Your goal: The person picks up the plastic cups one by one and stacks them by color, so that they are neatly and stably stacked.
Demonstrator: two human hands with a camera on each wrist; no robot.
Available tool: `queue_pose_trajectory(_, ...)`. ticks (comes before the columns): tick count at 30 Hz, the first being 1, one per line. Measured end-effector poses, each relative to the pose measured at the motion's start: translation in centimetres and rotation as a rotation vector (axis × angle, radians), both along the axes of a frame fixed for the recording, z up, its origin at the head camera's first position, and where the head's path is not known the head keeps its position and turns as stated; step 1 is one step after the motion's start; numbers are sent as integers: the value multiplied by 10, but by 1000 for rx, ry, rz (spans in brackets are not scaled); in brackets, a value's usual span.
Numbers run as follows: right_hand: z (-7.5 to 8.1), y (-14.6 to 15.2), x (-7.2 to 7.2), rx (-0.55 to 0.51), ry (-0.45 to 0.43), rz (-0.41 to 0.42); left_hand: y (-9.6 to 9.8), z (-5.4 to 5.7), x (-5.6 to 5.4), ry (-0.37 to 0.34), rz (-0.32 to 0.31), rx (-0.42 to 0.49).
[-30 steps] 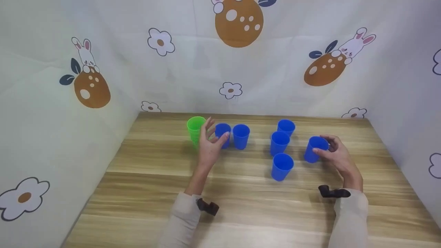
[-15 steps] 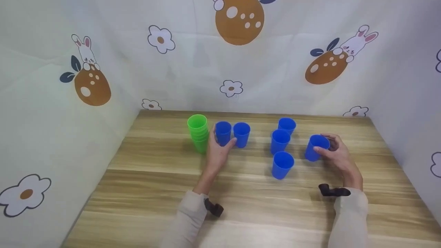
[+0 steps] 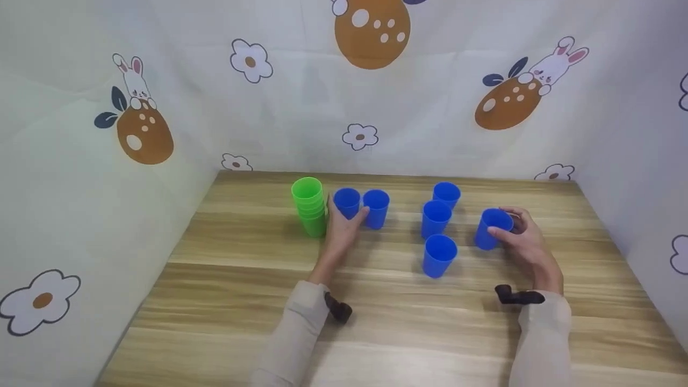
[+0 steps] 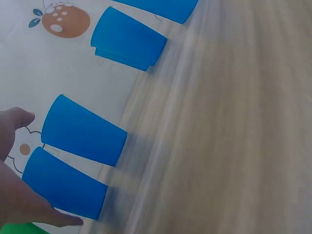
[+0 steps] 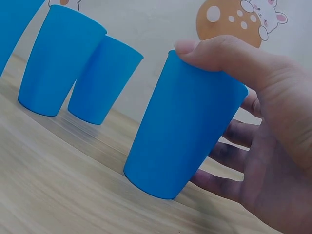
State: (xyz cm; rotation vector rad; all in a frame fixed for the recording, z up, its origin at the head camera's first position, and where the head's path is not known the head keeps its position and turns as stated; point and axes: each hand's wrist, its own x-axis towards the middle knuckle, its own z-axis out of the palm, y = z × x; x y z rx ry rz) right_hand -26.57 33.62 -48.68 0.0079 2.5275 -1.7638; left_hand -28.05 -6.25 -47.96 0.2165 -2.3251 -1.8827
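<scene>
In the head view my right hand holds a blue cup standing upright at the right. The right wrist view shows the thumb over the rim of this cup, with the fingers round its far side. My left hand is spread at a pair of blue cups, its fingers left of the left cup and its thumb in front of the right cup. Seen from the left wrist, the thumb stands apart from the nearer cup, with fingers along its other side.
A stack of nested green cups stands just left of the left hand. Between the hands, three blue cups form a loose row from back through middle to front. A patterned cloth hangs behind the wooden table.
My left hand has moved right, away from in front of the green stack, and lies lower round the left blue cup. The right hand keeps its hold on its cup.
</scene>
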Motion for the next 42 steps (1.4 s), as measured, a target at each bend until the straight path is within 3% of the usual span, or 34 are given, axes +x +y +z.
queue_pose_trajectory(11,-2,-3,-3,-26,-28,3,-3,-12,-15,-43,83,21)
queue_pose_trajectory(20,-2,-1,-3,-32,-51,-9,-4,-5,-21,-17,73,-60)
queue_pose_trajectory(33,-2,-1,1,-38,-49,-23,3,17,-31,22,117,-35)
queue_pose_trajectory(42,-3,1,-2,-47,-45,-15,13,53,-36,28,89,-86)
